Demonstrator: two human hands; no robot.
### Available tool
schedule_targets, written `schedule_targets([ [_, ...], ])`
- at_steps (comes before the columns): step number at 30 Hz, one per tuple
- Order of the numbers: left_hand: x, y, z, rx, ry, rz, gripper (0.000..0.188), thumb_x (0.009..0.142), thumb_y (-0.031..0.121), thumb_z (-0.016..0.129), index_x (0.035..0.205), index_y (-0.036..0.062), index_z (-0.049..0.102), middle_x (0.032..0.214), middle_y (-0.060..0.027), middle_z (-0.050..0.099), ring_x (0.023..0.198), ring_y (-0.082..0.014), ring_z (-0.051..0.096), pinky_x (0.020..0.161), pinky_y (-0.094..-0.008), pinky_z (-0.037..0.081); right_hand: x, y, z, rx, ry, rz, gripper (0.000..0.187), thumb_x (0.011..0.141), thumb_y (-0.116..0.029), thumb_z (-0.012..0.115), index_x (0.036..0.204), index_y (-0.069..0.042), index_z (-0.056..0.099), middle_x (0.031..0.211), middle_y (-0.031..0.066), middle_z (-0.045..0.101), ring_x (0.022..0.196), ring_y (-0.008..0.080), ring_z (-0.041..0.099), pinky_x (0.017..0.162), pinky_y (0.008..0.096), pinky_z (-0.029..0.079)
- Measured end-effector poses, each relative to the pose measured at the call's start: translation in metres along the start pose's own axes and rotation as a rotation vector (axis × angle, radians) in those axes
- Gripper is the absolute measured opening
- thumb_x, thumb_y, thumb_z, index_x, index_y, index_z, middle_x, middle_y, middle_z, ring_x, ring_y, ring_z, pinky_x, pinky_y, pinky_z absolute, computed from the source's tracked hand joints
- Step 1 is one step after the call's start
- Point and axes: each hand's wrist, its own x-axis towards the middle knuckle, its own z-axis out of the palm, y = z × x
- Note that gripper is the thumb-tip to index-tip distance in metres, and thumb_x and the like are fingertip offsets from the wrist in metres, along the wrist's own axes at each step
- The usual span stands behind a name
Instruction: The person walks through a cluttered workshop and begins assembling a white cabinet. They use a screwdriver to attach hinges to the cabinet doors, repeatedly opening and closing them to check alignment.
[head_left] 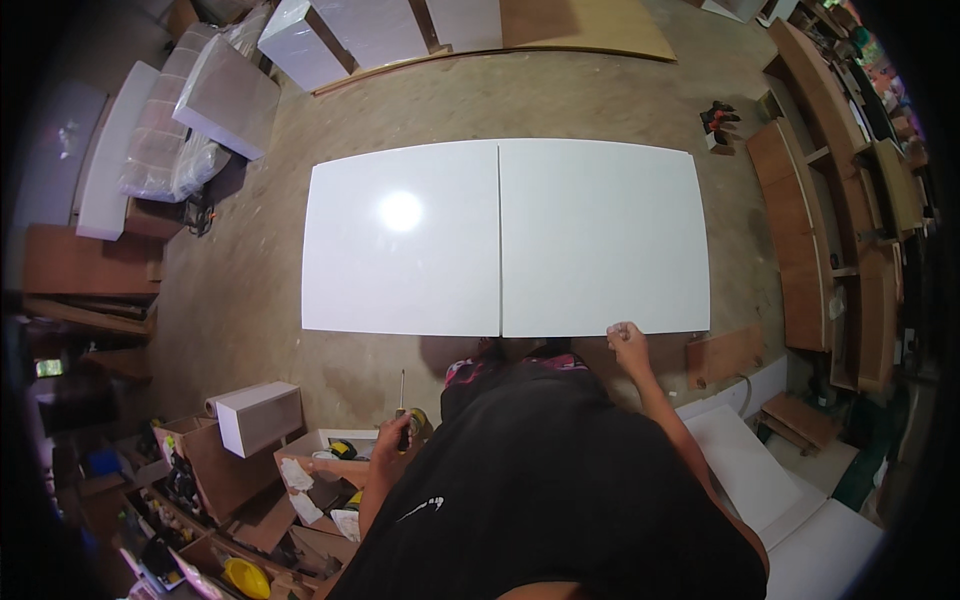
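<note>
Two glossy white panels lie side by side flat on the floor, the left panel (pixel 400 250) and the right panel (pixel 600 240), meeting at a thin seam. My right hand (pixel 628 342) rests with curled fingers at the near edge of the right panel; whether it pinches something small I cannot tell. My left hand (pixel 393 438) is down at my left side, closed around the handle of a screwdriver (pixel 402 398) whose thin shaft points up. My black-shirted torso fills the lower middle of the view.
An open cardboard box of tools (pixel 320 470) and a small white box (pixel 258 415) sit by my left hand. White cabinet parts (pixel 225 95) stand at the back left, wooden shelves (pixel 830 230) along the right, a wood offcut (pixel 722 355) and white boards (pixel 800 510) at lower right.
</note>
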Motion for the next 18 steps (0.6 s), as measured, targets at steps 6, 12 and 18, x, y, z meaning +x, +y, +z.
schedule_targets([
  [6, 0.002, -0.014, 0.065, -0.053, 0.017, 0.07, 0.028, 0.086, 0.031, 0.068, 0.075, 0.0104, 0.053, 0.059, -0.0024, 0.054, 0.049, -0.0156, 0.057, 0.046, -0.0295, 0.046, 0.021, -0.078, -0.01, -0.259, -0.104, -0.257, 0.033, 0.083, -0.026, 0.066, 0.102, 0.001, 0.062, 0.089, 0.0151, 0.066, 0.077, 0.0237, 0.064, 0.072, 0.0341, 0.05],
  [12, -0.016, -0.015, 0.125, -0.138, 0.179, 0.205, 0.027, 0.089, 0.031, 0.064, 0.08, 0.0075, 0.056, 0.07, -0.004, 0.06, 0.062, -0.0167, 0.063, 0.055, -0.0291, 0.049, 0.029, -0.077, 0.015, -0.303, -0.447, -0.372, 0.031, 0.084, -0.024, 0.067, 0.101, 0.001, 0.061, 0.087, 0.0132, 0.066, 0.076, 0.0212, 0.064, 0.072, 0.0334, 0.051],
  [18, -0.046, -0.019, 0.15, -0.248, 0.229, 0.33, 0.021, 0.087, 0.025, 0.065, 0.091, 0.0043, 0.06, 0.076, -0.005, 0.062, 0.068, -0.0165, 0.063, 0.063, -0.0283, 0.05, 0.02, -0.076, 0.039, -0.426, -0.705, -0.427, 0.028, 0.083, -0.025, 0.067, 0.098, -0.002, 0.064, 0.083, 0.0109, 0.066, 0.072, 0.021, 0.064, 0.069, 0.0333, 0.05],
])
